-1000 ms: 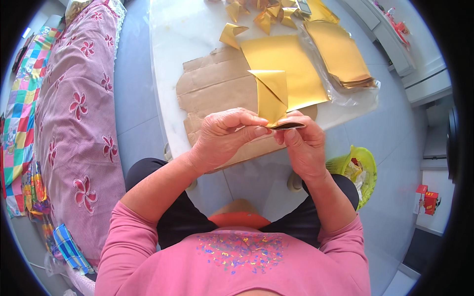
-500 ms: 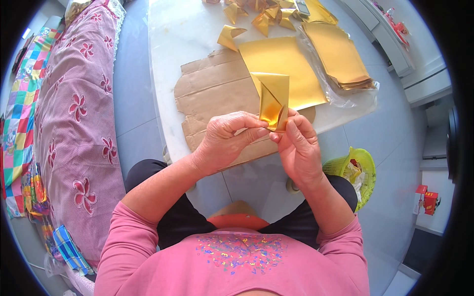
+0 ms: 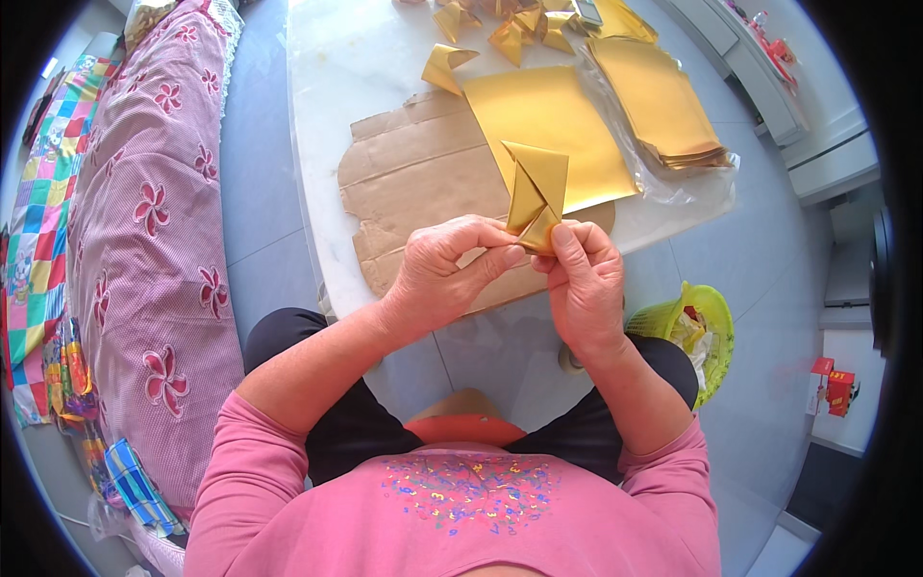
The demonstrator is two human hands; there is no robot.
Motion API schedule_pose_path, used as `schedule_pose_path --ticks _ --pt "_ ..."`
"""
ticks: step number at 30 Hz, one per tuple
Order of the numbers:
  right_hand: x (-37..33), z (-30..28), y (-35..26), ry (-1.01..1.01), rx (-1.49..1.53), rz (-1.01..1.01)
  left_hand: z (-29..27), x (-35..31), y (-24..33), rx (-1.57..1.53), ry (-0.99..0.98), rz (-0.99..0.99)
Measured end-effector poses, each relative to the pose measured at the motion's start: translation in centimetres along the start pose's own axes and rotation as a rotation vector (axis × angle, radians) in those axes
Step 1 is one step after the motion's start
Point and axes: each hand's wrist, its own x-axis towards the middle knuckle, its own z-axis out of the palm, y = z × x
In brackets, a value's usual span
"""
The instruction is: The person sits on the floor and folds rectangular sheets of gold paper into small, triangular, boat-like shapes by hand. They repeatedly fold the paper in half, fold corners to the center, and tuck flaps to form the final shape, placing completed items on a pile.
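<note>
Here, closest to me, my left hand (image 3: 447,274) and my right hand (image 3: 585,284) meet above the near edge of the white marble-look tabletop (image 3: 356,77), and both pinch the half-folded gold foil paper piece (image 3: 536,197) at its lower tip: left thumb and forefinger closed on it from the left, right thumb and fingers closed on it from the right. I judge it is held upright and off the table so the pointed flaps stay pressed together while the creases are worked; its upper part stands free above my fingers. Just under my hands lies the flat brown cardboard sheet (image 3: 423,178), seemingly as a work mat, and on its far right corner rests 1 flat square gold foil sheet (image 3: 553,120). Further right, a stack of gold foil sheets (image 3: 659,101) sits on clear plastic wrap. At the far edge several finished folded gold pieces (image 3: 505,29) are gathered. Nothing crowds my hands. Beside my right knee stands a green plastic basket (image 3: 707,327) on the floor, and to my left runs a pink flowered bedspread (image 3: 159,240).
</note>
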Motion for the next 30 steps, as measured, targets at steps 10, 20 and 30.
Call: schedule_pose_path --ticks 10,20,30 --pt "-0.1 0.9 0.2 0.025 -0.068 0.011 1.2 0.0 -0.3 -0.159 0.212 -0.079" --pt "-0.2 0.9 0.2 0.018 0.046 0.09 1.4 -0.6 0.2 -0.004 0.205 -0.025" --pt "-0.1 0.4 0.6 -0.027 0.045 0.083 1.6 -0.5 0.2 -0.046 0.236 -0.058"
